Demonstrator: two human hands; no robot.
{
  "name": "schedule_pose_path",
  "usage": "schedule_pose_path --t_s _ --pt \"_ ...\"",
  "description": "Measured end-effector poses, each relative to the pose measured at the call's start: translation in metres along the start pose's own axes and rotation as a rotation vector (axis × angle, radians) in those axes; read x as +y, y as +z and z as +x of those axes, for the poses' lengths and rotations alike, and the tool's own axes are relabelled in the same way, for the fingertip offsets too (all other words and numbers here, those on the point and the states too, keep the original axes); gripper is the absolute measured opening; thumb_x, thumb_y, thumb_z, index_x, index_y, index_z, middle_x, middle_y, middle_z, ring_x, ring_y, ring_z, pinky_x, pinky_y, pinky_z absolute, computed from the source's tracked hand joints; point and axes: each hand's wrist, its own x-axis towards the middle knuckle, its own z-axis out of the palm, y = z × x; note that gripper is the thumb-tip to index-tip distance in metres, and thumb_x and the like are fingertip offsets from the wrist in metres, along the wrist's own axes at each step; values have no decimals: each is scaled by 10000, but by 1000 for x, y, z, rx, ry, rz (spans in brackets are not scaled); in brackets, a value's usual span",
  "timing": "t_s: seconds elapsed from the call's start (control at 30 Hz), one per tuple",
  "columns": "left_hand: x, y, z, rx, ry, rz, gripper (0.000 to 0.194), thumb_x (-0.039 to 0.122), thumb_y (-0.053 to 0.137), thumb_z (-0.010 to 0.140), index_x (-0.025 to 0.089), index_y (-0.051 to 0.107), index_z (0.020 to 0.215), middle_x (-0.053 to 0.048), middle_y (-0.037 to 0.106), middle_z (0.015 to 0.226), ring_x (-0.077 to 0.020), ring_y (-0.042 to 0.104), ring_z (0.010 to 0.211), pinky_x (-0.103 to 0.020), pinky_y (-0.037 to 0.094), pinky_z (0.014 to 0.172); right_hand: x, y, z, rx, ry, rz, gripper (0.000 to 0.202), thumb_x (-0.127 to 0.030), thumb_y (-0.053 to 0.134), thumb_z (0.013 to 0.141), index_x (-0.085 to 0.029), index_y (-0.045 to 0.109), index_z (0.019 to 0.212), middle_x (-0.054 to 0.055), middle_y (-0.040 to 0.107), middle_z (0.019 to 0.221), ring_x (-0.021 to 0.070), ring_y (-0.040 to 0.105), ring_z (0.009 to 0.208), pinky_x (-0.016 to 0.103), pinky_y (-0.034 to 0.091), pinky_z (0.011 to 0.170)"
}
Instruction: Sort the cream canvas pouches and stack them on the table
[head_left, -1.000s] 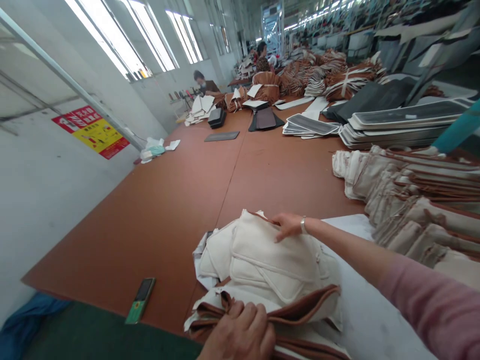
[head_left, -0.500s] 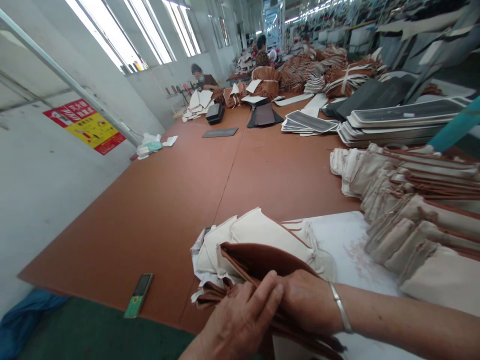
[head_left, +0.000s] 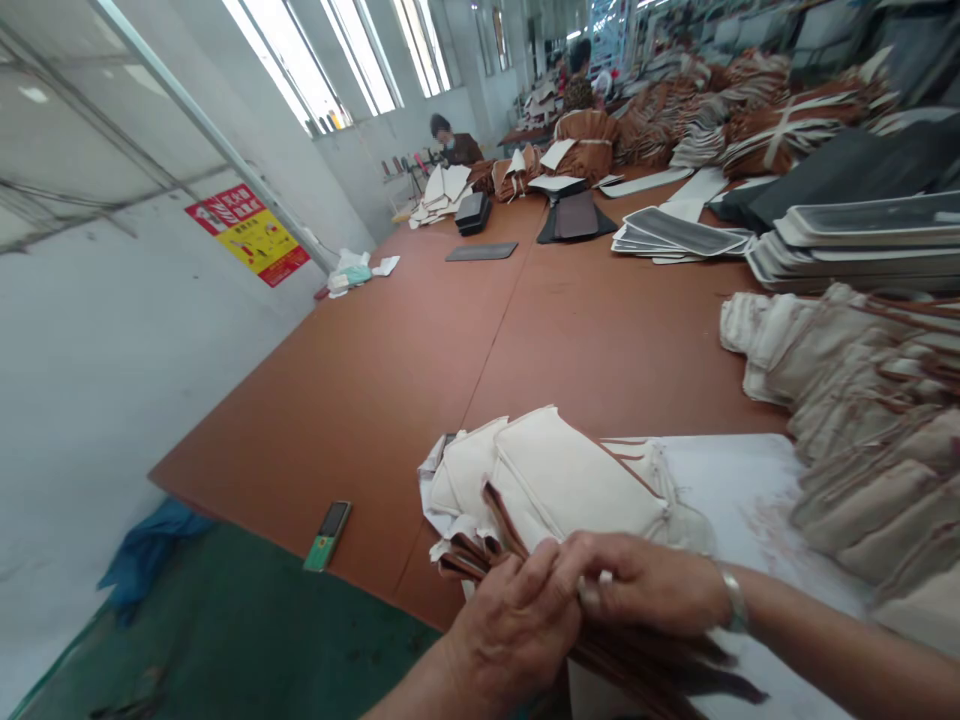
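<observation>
Brown folded leather pieces (head_left: 630, 668) are bunched at the near edge of the table. My left hand (head_left: 517, 610) is closed round them from the left. My right hand (head_left: 645, 580), with a bangle at the wrist, touches the left one; its thumb and fingers are bent together at the top of the bundle, and what they pinch is hidden. Just beyond both hands lies a pile of cream-backed pieces (head_left: 562, 475), partly on a white sheet (head_left: 735, 480).
Stacked cream and brown pieces (head_left: 862, 430) line the right side. A phone-like device (head_left: 328, 537) rests at the near left edge of the brown table (head_left: 360, 390). Grey panels (head_left: 675, 235) and bundles stand farther back, where a person (head_left: 454, 143) sits.
The view has turned left. The open brown piece between my hands has folded down and is now narrow, and my right hand's fingers have curled in over my left hand.
</observation>
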Motion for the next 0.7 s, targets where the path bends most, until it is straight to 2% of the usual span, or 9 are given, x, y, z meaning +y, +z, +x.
schedule_pose_path --t_s 0.07,0.13,0.23,0.3,0.37,0.47,0.53,0.63,0.7 --pt "0 5 -7 12 -3 -9 141 184 512 923 155 619 1011 -104 543 1363 -250 492 1244 -348 430 942 -2 4 2 -30 52 -54 345 -424 477 955 -190 684 1101 44 687 1063 185 640 973 287 510 876" --pt "-1 8 -11 -27 -6 -31 128 196 509 923 148 610 985 -104 646 1096 -239 577 1090 -363 446 899 9 -8 11 121 272 -225 335 -399 456 971 -177 707 993 52 699 987 183 644 938 289 500 863" --pt "-3 10 -9 -17 23 -25 109 179 518 918 157 606 978 -57 633 899 -195 604 893 -369 449 850 43 -47 33 443 569 -426 295 -303 447 983 -128 642 1118 135 645 1149 239 586 1085 405 442 969" --pt "-3 8 -5 64 50 11 88 148 536 904 162 613 945 -44 635 901 -182 600 892 -412 420 948 67 -73 47 538 682 -475 294 -316 523 959 -120 596 1166 139 605 1200 256 566 1112 468 439 976" --pt "-4 7 -1 127 72 40 93 115 542 892 167 619 906 -30 640 903 -171 600 901 -476 345 1070 84 -91 55 561 757 -482 301 -375 600 924 -127 613 1094 96 629 1106 230 605 1007 445 496 896" --pt "-6 9 -1 157 106 47 134 90 518 891 175 622 889 -26 646 913 -167 604 896 -499 297 1121 90 -100 60 566 744 -491 283 -400 629 906 -129 627 990 50 639 969 184 619 859 370 530 786" --pt "-9 10 -2 166 126 48 159 86 502 890 183 625 918 -29 651 920 -173 604 873 -460 342 1079 82 -96 60 603 656 -538 245 -365 630 903 -131 616 972 53 624 997 194 602 904 381 512 815" --pt "-13 7 2 137 147 55 214 101 480 903 179 624 1040 -33 644 875 -171 597 779 -389 430 926 55 -80 50 627 442 -611 117 -234 562 910 -129 589 954 81 592 1054 205 553 990 372 450 884" --pt "-13 0 12 107 159 74 298 115 458 917 178 603 1170 -35 643 847 -170 593 730 -348 457 812 30 -63 33 567 282 -630 102 -166 492 905 -146 581 949 71 598 1024 180 543 953 308 425 863"
